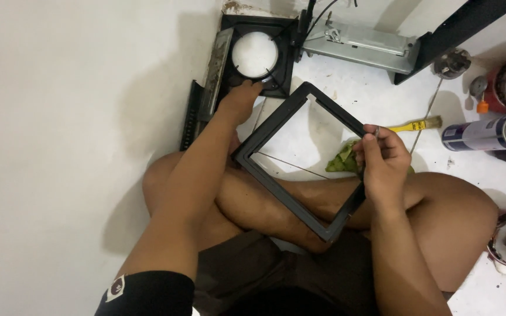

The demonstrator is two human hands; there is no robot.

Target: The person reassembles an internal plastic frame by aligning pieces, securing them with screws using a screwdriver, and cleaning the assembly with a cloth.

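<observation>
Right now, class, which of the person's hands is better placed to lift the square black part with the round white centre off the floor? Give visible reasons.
The left hand: its fingers already touch the square black part. The right hand grips the black frame.

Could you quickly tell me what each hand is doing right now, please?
Left hand: reaching to the black square part; grip cannot be told.
Right hand: closed on the black frame.

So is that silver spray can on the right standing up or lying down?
Lying down: the silver cylindrical spray can rests on its side on the white floor, with its length running left to right.
</observation>
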